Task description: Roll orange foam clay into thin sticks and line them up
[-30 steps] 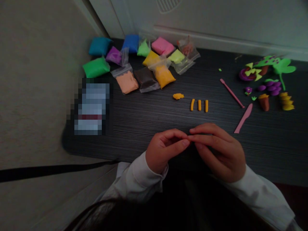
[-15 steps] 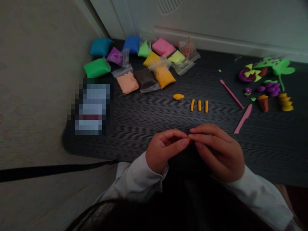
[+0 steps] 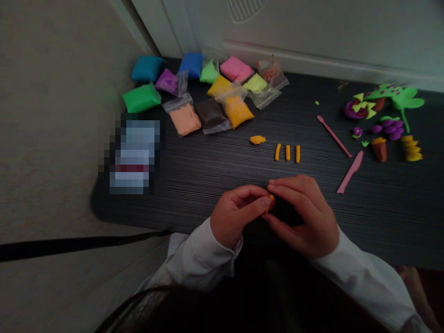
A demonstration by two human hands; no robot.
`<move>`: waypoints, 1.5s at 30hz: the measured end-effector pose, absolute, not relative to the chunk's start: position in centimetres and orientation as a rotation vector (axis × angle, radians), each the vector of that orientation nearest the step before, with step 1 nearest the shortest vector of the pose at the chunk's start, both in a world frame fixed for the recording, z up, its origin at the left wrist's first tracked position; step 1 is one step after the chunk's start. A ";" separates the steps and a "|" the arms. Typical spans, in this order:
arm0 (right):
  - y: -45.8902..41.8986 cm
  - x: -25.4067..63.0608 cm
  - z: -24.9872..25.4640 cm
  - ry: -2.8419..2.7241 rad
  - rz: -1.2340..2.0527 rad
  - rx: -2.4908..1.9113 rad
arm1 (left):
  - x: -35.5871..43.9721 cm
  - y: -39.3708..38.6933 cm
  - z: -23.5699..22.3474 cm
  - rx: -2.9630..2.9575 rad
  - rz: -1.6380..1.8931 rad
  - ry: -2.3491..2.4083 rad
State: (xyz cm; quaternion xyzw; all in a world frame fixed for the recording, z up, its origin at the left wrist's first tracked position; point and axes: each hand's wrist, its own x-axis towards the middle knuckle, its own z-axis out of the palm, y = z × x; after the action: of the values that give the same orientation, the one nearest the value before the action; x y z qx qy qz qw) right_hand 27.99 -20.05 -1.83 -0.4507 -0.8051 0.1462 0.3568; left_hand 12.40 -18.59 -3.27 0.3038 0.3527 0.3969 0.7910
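My left hand (image 3: 239,210) pinches a small piece of orange-yellow and reddish-brown clay (image 3: 272,201) between thumb and fingers, and most of it is hidden. Curved around that piece from the right is my right hand (image 3: 305,212), its fingers above and thumb below, held apart. Whether the right thumb touches the clay I cannot tell. Just beyond the hands lie three short orange clay rolls (image 3: 287,152) side by side, with an orange clay lump (image 3: 257,139) to their left. A pink modelling knife (image 3: 351,172) and a thin pink modelling stick (image 3: 334,136) rest to the right.
Several bags of coloured clay, among them an orange one (image 3: 238,111) and a brown one (image 3: 212,115), spread along the back left. A pixelated phone-like object (image 3: 135,157) lies at the left. Shaped clay pieces, including a purple bunch (image 3: 393,128) and a brown cone (image 3: 380,150), sit at the right.
My right hand has shifted left, and its fingers and thumb have spread apart around the clay piece. More of the piece shows now. My left hand stays almost still.
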 end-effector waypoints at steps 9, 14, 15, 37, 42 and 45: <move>-20.0 28.1 -1.8 -2.066 0.344 -1.172 | 12.3 -18.6 -3.0 0.688 0.826 0.738; -20.1 28.1 -1.8 -2.043 0.307 -1.182 | 12.2 -18.6 -3.0 0.837 0.830 0.737; -20.1 28.1 -1.8 -2.038 0.302 -1.193 | 12.2 -18.6 -3.0 0.846 0.827 0.744; -20.3 28.8 -0.5 -1.818 0.647 -1.277 | 12.6 -18.6 -2.6 0.965 0.845 0.835; -19.9 28.7 -0.5 -1.719 0.802 -1.345 | 12.6 -18.9 -2.7 1.196 0.842 0.880; -19.8 28.7 -0.6 -1.705 0.849 -1.370 | 12.6 -19.0 -2.9 1.263 0.831 0.887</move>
State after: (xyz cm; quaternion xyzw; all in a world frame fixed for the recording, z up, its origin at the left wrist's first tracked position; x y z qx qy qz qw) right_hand 28.66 -19.79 -0.61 -0.5382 -0.6701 0.3337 0.3872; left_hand 12.57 -19.04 -2.87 0.5538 0.3889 0.3642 0.6399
